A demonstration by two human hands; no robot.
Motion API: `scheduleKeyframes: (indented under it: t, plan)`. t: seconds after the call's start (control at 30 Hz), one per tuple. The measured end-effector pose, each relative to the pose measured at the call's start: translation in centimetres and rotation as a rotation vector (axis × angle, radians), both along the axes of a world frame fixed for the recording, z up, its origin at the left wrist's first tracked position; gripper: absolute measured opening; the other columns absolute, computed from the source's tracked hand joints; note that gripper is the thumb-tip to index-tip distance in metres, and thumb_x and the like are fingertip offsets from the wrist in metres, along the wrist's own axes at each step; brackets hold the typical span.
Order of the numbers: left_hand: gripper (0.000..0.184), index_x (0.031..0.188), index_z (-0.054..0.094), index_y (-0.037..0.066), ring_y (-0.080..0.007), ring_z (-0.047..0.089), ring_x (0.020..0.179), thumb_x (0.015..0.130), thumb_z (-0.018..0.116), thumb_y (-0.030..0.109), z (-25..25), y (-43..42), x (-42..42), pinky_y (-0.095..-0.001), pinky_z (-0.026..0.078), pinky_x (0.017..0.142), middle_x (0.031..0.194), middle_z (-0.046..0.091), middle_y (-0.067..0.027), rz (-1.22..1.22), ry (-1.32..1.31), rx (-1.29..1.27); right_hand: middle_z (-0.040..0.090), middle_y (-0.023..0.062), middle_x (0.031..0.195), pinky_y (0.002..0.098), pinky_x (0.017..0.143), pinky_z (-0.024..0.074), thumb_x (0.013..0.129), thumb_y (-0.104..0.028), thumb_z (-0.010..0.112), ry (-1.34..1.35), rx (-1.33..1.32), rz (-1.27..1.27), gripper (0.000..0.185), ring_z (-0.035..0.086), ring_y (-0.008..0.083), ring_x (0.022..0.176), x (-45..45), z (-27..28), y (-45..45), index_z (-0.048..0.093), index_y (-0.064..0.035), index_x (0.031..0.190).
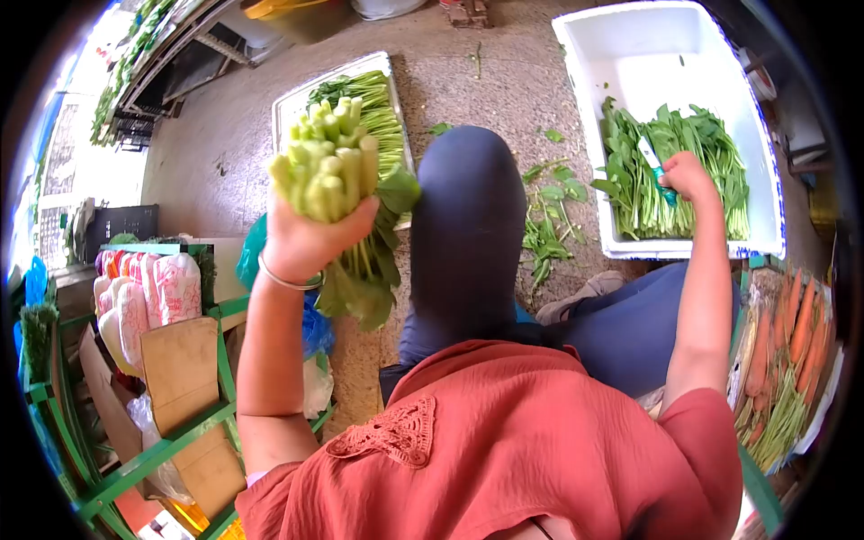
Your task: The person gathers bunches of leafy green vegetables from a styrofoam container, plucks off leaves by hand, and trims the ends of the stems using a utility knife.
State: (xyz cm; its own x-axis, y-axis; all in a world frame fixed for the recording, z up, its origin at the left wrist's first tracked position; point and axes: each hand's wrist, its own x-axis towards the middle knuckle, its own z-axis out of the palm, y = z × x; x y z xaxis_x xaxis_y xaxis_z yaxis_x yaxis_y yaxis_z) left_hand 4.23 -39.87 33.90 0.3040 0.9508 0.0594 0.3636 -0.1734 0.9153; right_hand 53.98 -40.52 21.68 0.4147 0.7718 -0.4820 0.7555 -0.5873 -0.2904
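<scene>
left hand: fingers and thumb clamped round a bunch of greens, the left hand holding it up left of the knee, pale cut stems uppermost, leaves hanging below.
right hand: the right hand is over the foam box, fingers closed on the green handle of a knife; its white blade lies over the leaves.
knee: a bent knee in dark trousers stands between tray and foam box.
carrots: a heap of carrots, green tops attached, beside the right arm.
green rack: a green frame by the left arm, with cardboard and red-and-white packets.
foam box: white walls, blue-edged rim; leafy greens fill the near half.
tray: a white tray holding long green stems, partly hidden by the held bunch.
floor: loose leaves scattered between knee and foam box.
far end: an orange-rimmed tub on the floor.
</scene>
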Motion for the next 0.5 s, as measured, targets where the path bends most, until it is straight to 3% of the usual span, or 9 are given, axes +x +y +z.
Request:
scheduleKeyframes:
  t: [0.07, 0.1, 0.13, 0.17, 0.23, 0.3, 0.4, 0.43, 0.5]
  plan:
    - [0.041, 0.102, 0.059, 0.001, -0.0161, 0.058, 0.088, 0.065, 0.073, 0.011, 2.8, 0.4, -0.1, -0.0303, 0.048, 0.080, 0.092, 0.060, -0.0074, -0.202, -0.218, -0.117, 0.065, 0.0134, 0.078, 0.0283, 0.062, 0.0496, 0.075, -0.002, 0.067, 0.151, 0.188, 0.008, 0.019, 0.063, 0.0184, 0.070, -1.0, 1.3, -0.3, 0.063, 0.0086, 0.090]
    - [0.055, 0.113, 0.054, 0.000, -0.0185, 0.058, 0.085, 0.063, 0.072, 0.015, 3.5, 0.4, 0.0, -0.0312, 0.049, 0.079, 0.091, 0.059, -0.0082, -0.250, -0.347, -0.172, 0.065, 0.0114, 0.083, 0.0264, 0.068, 0.0495, 0.077, -0.002, 0.064, 0.307, 0.361, -0.003, 0.023, 0.063, 0.0159, 0.076, -1.5, 1.9, -0.6, 0.062, 0.0075, 0.098]
    - [0.065, 0.119, 0.048, -0.001, -0.0196, 0.058, 0.085, 0.062, 0.073, 0.018, 3.9, 0.0, 0.5, -0.0323, 0.049, 0.079, 0.092, 0.058, -0.0088, -0.291, -0.508, -0.247, 0.065, 0.0114, 0.083, 0.0264, 0.068, 0.0495, 0.077, -0.002, 0.064, 0.306, 0.369, 0.005, 0.023, 0.063, 0.0159, 0.076, -3.1, 3.1, -0.9, 0.062, 0.0075, 0.098]
    - [0.075, 0.126, 0.043, -0.001, -0.0208, 0.059, 0.085, 0.060, 0.074, 0.020, 4.0, -0.4, 1.2, -0.0335, 0.049, 0.078, 0.092, 0.058, -0.0094, -0.336, -0.671, -0.323, 0.063, 0.0091, 0.088, 0.0263, 0.070, 0.0491, 0.080, -0.002, 0.059, 0.532, 0.452, -0.023, 0.025, 0.062, 0.0145, 0.078, -5.2, 4.1, -1.2, 0.059, 0.0038, 0.104]
    - [0.079, 0.129, 0.038, 0.000, -0.0219, 0.058, 0.083, 0.062, 0.074, 0.021, 3.6, -0.8, 2.8, -0.0369, 0.051, 0.080, 0.090, 0.054, -0.0082, -0.445, -0.775, -0.403, 0.059, 0.0061, 0.096, 0.0268, 0.075, 0.0485, 0.085, -0.003, 0.049, 0.880, 0.540, -0.022, 0.029, 0.060, 0.0133, 0.081, -8.4, 6.1, -2.0, 0.052, -0.0012, 0.114]
    - [0.085, 0.132, 0.033, 0.001, -0.0225, 0.058, 0.080, 0.061, 0.074, 0.022, 2.3, -1.6, 5.1, -0.0416, 0.053, 0.081, 0.088, 0.050, -0.0075, -0.512, -0.907, -0.547, 0.057, 0.0058, 0.091, 0.0286, 0.073, 0.0454, 0.085, -0.005, 0.044, 1.149, 0.590, -0.058, 0.027, 0.055, 0.0145, 0.080, -9.4, 6.1, -2.2, 0.053, 0.0003, 0.110]
    - [0.084, 0.131, 0.034, 0.001, -0.0231, 0.058, 0.082, 0.060, 0.073, 0.022, -0.3, -0.8, 8.7, -0.0409, 0.052, 0.080, 0.091, 0.052, -0.0089, -0.527, -0.817, -0.629, 0.054, 0.0023, 0.085, 0.0232, 0.065, 0.0410, 0.087, -0.010, 0.042, 1.162, 0.554, 0.009, 0.027, 0.048, 0.0100, 0.072, -10.9, 7.8, -2.8, 0.055, 0.0006, 0.109]
    - [0.083, 0.132, 0.033, 0.001, -0.0241, 0.057, 0.085, 0.061, 0.071, 0.020, -1.9, -0.1, 9.5, -0.0409, 0.050, 0.082, 0.094, 0.053, -0.0099, -0.556, -0.805, -0.656, 0.053, 0.0000, 0.083, 0.0191, 0.063, 0.0391, 0.088, -0.013, 0.049, 1.249, 0.485, 0.014, 0.022, 0.048, 0.0067, 0.072, -11.2, 8.7, -3.0, 0.056, -0.0004, 0.105]
    - [0.083, 0.134, 0.033, 0.002, -0.0239, 0.057, 0.088, 0.061, 0.069, 0.017, -4.4, 0.3, 11.6, -0.0412, 0.049, 0.084, 0.097, 0.053, -0.0105, -0.531, -0.820, -0.805, 0.052, -0.0029, 0.080, 0.0172, 0.063, 0.0387, 0.086, -0.015, 0.061, 0.964, 0.683, 0.158, 0.017, 0.047, 0.0040, 0.071, -14.1, 9.9, -4.3, 0.059, -0.0031, 0.098]
